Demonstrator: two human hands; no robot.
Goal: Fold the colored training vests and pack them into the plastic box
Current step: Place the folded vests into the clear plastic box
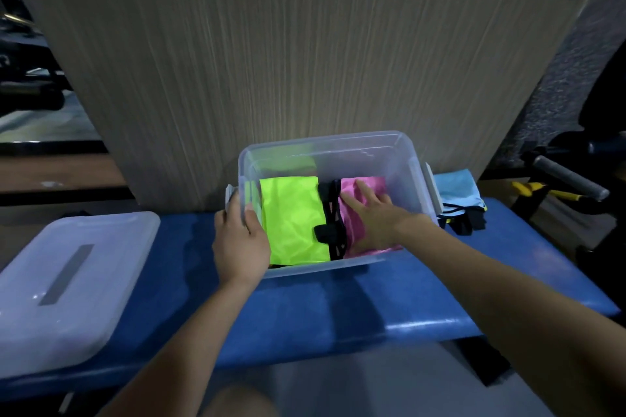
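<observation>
A clear plastic box (379, 149) stands on a blue padded bench (321, 308). Inside it lie a folded neon-yellow vest (293, 220) on the left and a folded pink vest (354, 234) with black trim on the right. My left hand (240, 240) grips the box's left wall, thumb inside and fingers outside. My right hand (372, 213) reaches into the box and presses flat on the pink vest with straight, spread fingers. A light-blue vest (457, 189) lies on the bench just right of the box.
The box's translucent lid (67, 284) lies on the bench's left end. A tall wood-grain panel (288, 61) rises directly behind the box. Dark gym equipment with a grey handle (569, 176) and yellow parts stands to the right.
</observation>
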